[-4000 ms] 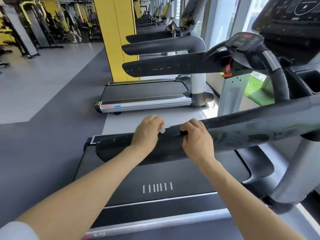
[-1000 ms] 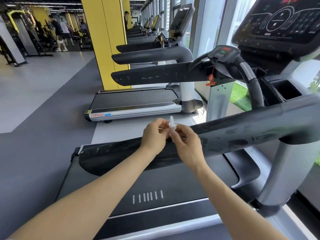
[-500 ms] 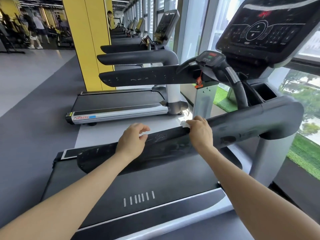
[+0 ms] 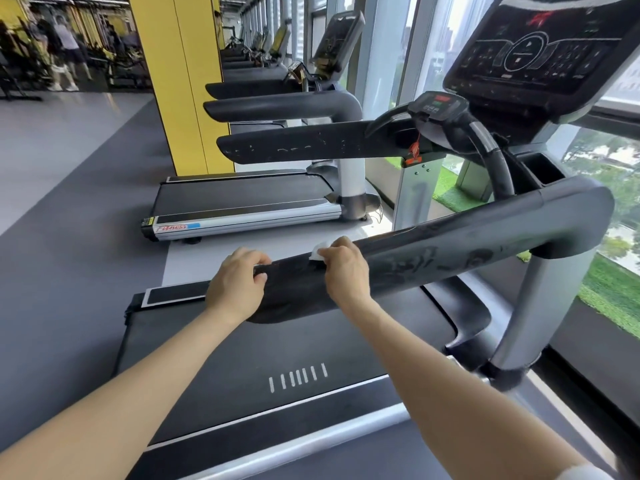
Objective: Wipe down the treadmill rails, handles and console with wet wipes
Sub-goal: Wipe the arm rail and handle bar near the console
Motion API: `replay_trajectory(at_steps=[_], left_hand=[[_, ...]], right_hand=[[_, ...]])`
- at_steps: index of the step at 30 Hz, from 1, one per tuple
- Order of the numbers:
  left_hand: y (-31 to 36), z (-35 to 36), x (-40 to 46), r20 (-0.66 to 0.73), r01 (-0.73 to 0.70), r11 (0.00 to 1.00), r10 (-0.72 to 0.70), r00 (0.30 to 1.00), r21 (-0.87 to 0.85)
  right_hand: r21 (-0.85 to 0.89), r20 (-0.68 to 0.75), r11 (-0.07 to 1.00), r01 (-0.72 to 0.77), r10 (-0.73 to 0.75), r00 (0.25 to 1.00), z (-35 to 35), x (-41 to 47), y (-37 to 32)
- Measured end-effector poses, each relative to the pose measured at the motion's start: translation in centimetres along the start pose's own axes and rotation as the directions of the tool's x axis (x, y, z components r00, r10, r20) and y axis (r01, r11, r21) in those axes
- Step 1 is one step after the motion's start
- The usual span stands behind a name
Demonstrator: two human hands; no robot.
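Note:
A thick dark side rail [image 4: 450, 258] of the treadmill runs from centre to the right and bends down into a grey post. My right hand [image 4: 343, 268] grips a small white wet wipe [image 4: 319, 253] against the rail's top edge. My left hand [image 4: 237, 284] holds the rail's rounded end, fingers curled over it. The far rail [image 4: 311, 145] shows white scuff marks. A black console [image 4: 533, 53] stands at the upper right, with a curved handle [image 4: 491, 150] and a small control pad [image 4: 437, 105] below it.
The treadmill belt [image 4: 277, 348] lies under my arms. Another treadmill [image 4: 249, 199] sits beyond, with more behind it in a row. A yellow pillar [image 4: 183, 81] stands at the back, windows are on the right, and people exercise far left.
The wipe passed from both hands above the rail to my right hand alone, now pressed on the rail. My left hand has closed on the rail end. The view has turned right.

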State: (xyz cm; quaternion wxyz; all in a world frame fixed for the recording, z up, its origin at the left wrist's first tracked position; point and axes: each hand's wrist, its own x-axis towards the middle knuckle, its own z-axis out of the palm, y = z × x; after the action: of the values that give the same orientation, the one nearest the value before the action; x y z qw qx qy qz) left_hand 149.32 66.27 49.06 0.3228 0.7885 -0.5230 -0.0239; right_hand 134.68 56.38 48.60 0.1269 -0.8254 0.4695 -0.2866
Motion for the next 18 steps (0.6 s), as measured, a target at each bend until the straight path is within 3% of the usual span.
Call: replay_trajectory(at_steps=[4, 9, 13, 18], left_hand=[[-0.8, -0.6, -0.6, 0.024, 0.024, 0.999, -0.025, 0.999, 0.028], [1.0, -0.2, 0.0, 0.038, -0.013, 1.0, 0.013, 0.999, 0.008], [3.0, 0.4, 1.4, 0.07, -0.085, 0.994, 0.09, 0.993, -0.07], [4.9, 2.1, 3.1, 0.115, -0.107, 0.993, 0.113, 0.987, -0.058]], right_hand=[[0.041, 0.029, 0.999, 0.005, -0.006, 1.0, 0.7, -0.8, -1.6], [0.237, 0.146, 0.971, 0.024, -0.06, 0.987, 0.2, -1.3, -2.6], [0.358, 0.105, 0.929, -0.091, 0.057, 0.993, -1.9, -0.7, -0.8], [0.314, -0.042, 0.928, -0.198, 0.222, 0.974, -5.9, 2.7, 4.4]])
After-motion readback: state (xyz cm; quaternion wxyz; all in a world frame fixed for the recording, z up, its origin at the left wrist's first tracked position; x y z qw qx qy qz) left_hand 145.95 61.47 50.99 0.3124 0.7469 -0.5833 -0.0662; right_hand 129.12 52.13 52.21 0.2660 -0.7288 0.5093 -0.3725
